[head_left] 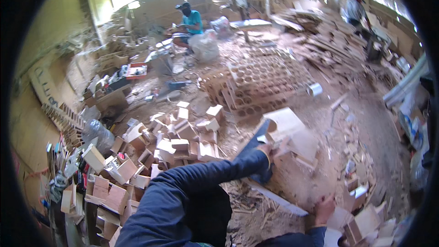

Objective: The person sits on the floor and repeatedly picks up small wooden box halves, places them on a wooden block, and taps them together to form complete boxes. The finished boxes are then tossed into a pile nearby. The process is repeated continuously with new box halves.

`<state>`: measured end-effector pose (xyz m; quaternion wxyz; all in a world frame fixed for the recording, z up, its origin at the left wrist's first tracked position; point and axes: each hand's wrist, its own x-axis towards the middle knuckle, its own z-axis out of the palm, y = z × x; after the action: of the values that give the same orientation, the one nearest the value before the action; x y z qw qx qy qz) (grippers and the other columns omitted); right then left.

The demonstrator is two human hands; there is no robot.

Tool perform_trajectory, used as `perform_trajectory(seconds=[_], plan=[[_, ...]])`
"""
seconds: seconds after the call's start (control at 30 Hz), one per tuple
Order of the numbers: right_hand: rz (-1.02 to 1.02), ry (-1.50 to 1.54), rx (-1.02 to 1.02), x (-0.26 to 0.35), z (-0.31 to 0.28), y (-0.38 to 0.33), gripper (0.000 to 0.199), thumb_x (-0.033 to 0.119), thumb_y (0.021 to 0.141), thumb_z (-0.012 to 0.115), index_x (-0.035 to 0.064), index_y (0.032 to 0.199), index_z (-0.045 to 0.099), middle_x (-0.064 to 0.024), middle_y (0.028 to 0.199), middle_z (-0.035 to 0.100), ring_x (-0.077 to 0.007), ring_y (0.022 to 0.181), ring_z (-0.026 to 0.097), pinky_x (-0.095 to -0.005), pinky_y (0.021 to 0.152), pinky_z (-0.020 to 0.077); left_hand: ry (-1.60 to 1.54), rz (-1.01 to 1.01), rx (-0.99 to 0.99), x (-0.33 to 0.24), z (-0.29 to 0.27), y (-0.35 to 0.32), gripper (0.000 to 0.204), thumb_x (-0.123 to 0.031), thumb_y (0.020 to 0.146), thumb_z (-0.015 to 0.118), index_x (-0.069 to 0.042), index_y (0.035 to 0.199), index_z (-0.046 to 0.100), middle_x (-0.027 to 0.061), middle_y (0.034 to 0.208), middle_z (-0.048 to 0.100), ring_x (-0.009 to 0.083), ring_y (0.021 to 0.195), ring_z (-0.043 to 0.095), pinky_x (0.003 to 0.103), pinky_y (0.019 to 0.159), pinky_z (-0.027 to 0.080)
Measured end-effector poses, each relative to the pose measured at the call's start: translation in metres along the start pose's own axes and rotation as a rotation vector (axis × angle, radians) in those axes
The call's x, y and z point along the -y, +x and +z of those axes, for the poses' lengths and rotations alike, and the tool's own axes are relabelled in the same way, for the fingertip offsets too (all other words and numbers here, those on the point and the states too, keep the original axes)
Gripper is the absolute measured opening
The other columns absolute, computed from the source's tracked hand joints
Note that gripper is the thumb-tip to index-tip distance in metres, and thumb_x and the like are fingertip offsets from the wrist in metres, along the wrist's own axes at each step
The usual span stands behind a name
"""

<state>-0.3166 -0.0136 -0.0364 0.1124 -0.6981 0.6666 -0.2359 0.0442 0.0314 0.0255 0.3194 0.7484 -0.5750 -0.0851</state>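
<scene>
My left hand (266,149) reaches across in a dark blue sleeve. Its fingers are closed at the near edge of pale wooden panels (292,126), one with a round cut-out; what they grip is too small to make out. A flat blue piece (252,145) lies under and beside that wrist. At the lower right my right hand (324,209) is low over the dusty floor with curled fingers, and whatever it may hold is hidden. Near it are the end of a long pale strip (280,200) and several cut wooden pieces (364,225).
A heap of small wooden boxes (183,130) lies to the left. Ahead stands a stack of panels with round holes (263,80). A white cylinder (314,89) is beside it. Two people (191,22) work farther back, one near a pile of boards (320,36).
</scene>
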Motion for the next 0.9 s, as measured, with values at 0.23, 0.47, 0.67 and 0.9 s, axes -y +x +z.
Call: perform_trajectory(seconds=[0.23,0.47,0.67,0.9], plan=[[0.049,-0.055,0.038,0.019,-0.019,-0.009,0.066,0.033,0.085,0.055,0.0006,0.141,0.040,-0.0277,0.097,0.064,-0.0439,0.083,0.064,-0.0512,0.074,0.0518,0.129,-0.045,0.153,0.002,0.007,0.043,0.031,-0.021,0.092,0.063,0.004,0.110,0.060,0.0208,0.098,0.068,0.0290,0.091,0.066,0.038,0.081,0.051],[-0.004,-0.074,-0.035,0.029,-0.025,-0.013,0.070,0.032,0.085,0.056,-0.0018,0.143,0.036,-0.0269,0.100,0.062,-0.0421,0.086,0.064,-0.0491,0.074,0.0527,-0.032,-0.155,0.046,-0.058,-0.014,0.045,0.036,-0.024,0.089,0.063,0.004,0.110,0.057,0.0288,0.100,0.066,0.0439,0.101,0.063,0.045,0.084,0.051],[-0.034,-0.069,-0.042,0.030,-0.026,-0.013,0.070,0.032,0.086,0.057,-0.0035,0.143,0.037,-0.0266,0.101,0.061,-0.0415,0.085,0.064,-0.0466,0.072,0.0534,0.107,-0.253,-0.009,-0.068,-0.007,0.055,0.033,-0.027,0.088,0.066,0.004,0.098,0.062,0.0284,0.096,0.067,0.0440,0.095,0.064,0.047,0.081,0.052],[-0.028,-0.050,-0.058,0.033,-0.028,-0.013,0.070,0.031,0.084,0.059,-0.0035,0.142,0.040,-0.0258,0.097,0.063,-0.0398,0.081,0.065,-0.0459,0.068,0.0538,0.153,-0.277,-0.021,-0.078,-0.001,0.085,0.035,-0.029,0.088,0.066,0.004,0.097,0.062,0.0275,0.097,0.067,0.0425,0.095,0.065,0.046,0.082,0.050]])
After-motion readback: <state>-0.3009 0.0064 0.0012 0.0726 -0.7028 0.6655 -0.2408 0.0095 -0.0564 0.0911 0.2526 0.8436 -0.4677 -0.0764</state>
